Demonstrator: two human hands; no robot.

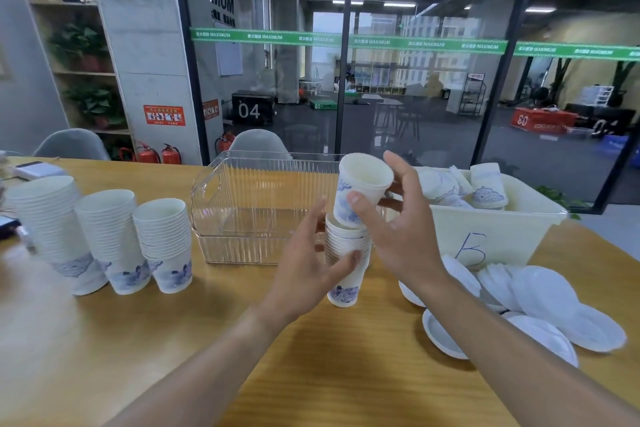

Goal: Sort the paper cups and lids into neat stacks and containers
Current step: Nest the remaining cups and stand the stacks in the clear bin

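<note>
While the left hand (308,267) is gripping the short stack (347,263) on the worktop (311,357), the right hand (398,218) is pinching a tilted cup (360,187); straightening it should help it nest.

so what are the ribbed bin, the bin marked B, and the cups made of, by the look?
Ribbed bin: looks like clear hard plastic; you see the table through its glossy fluted walls.
Bin marked B: opaque cream plastic, probably, with a smooth molded rim.
Cup in the right hand: most likely paper; matte white, rolled rim, blue print. Any inner coating can't be told.
</note>
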